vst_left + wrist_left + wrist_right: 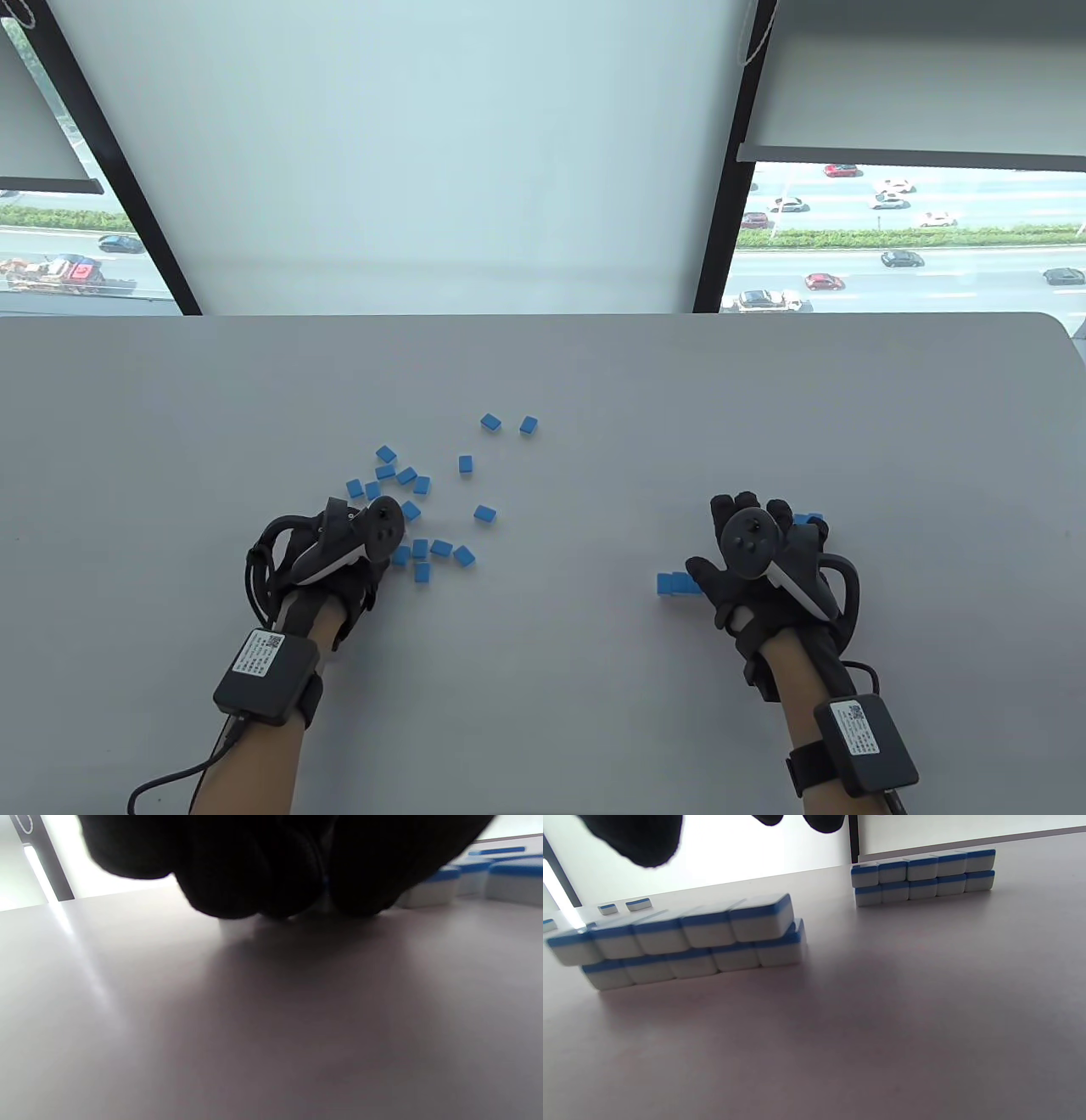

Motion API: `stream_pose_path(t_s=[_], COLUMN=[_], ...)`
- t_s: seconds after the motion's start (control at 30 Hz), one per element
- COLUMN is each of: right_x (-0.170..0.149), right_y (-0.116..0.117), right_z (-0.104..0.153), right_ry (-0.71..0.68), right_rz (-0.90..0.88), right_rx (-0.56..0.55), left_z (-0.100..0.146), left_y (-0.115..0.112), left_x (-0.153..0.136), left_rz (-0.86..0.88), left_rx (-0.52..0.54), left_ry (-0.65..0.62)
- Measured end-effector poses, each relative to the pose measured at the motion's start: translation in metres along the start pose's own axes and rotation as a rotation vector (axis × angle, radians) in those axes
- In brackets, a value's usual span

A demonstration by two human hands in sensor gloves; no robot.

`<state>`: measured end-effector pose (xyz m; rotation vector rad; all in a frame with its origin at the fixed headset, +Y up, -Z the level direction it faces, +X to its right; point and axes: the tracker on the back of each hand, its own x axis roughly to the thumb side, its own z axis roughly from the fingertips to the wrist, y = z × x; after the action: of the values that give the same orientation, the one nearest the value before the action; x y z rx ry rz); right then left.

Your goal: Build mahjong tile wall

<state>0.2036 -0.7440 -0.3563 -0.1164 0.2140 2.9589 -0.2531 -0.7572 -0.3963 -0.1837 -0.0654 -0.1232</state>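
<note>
1. Nearest wall [683, 942]: two tiers, five tiles each, top tier skewed; a second wall [923, 877] stands at 2 o'clock.
2. Loose tiles [422, 509] lie scattered at table centre, left.
3. Our right hand [768, 564] hovers above, fingers relaxed, holding nothing.
4. Our left hand [339, 552] is curled fingers-down on the table [594, 382]; we cannot tell its grip.

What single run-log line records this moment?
left hand: fingers down among loose blue-backed mahjong tiles | right hand: open above two-tier tile walls

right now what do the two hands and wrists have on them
Both the left hand and right hand wear black sensor gloves, each with a dark controller-shaped tracker with white trim strapped on its back. Each wrist carries a black box with a white printed label, and black cables trail from both.
</note>
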Motion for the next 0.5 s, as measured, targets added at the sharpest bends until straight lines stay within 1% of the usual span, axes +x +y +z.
stream_pose_path(t_s=[0.13, 0.27, 0.33, 0.4, 0.47, 0.5], right_x=[0.001, 0.001, 0.0, 0.0, 0.0, 0.0], right_y=[0.0, 0.0, 0.0, 0.0, 0.0, 0.0], right_z=[-0.001, -0.001, -0.001, -0.001, -0.001, 0.0], right_ry=[-0.004, -0.005, -0.003, 0.001, 0.004, 0.005], right_rz=[-0.003, -0.003, 0.0, 0.002, 0.004, 0.005], right_rx=[0.001, -0.004, -0.007, -0.006, -0.006, -0.007], left_z=[0.005, 0.015, 0.021, 0.024, 0.026, 0.028], left_y=[0.006, 0.03, 0.046, 0.061, 0.069, 0.072], left_x=[0.002, 0.009, 0.023, 0.047, 0.068, 0.083], left_rz=[-0.028, 0.01, 0.082, 0.122, 0.117, 0.103], left_rx=[-0.009, 0.063, 0.095, 0.121, 0.139, 0.144], left_ry=[0.013, 0.01, -0.021, -0.088, -0.144, -0.181])
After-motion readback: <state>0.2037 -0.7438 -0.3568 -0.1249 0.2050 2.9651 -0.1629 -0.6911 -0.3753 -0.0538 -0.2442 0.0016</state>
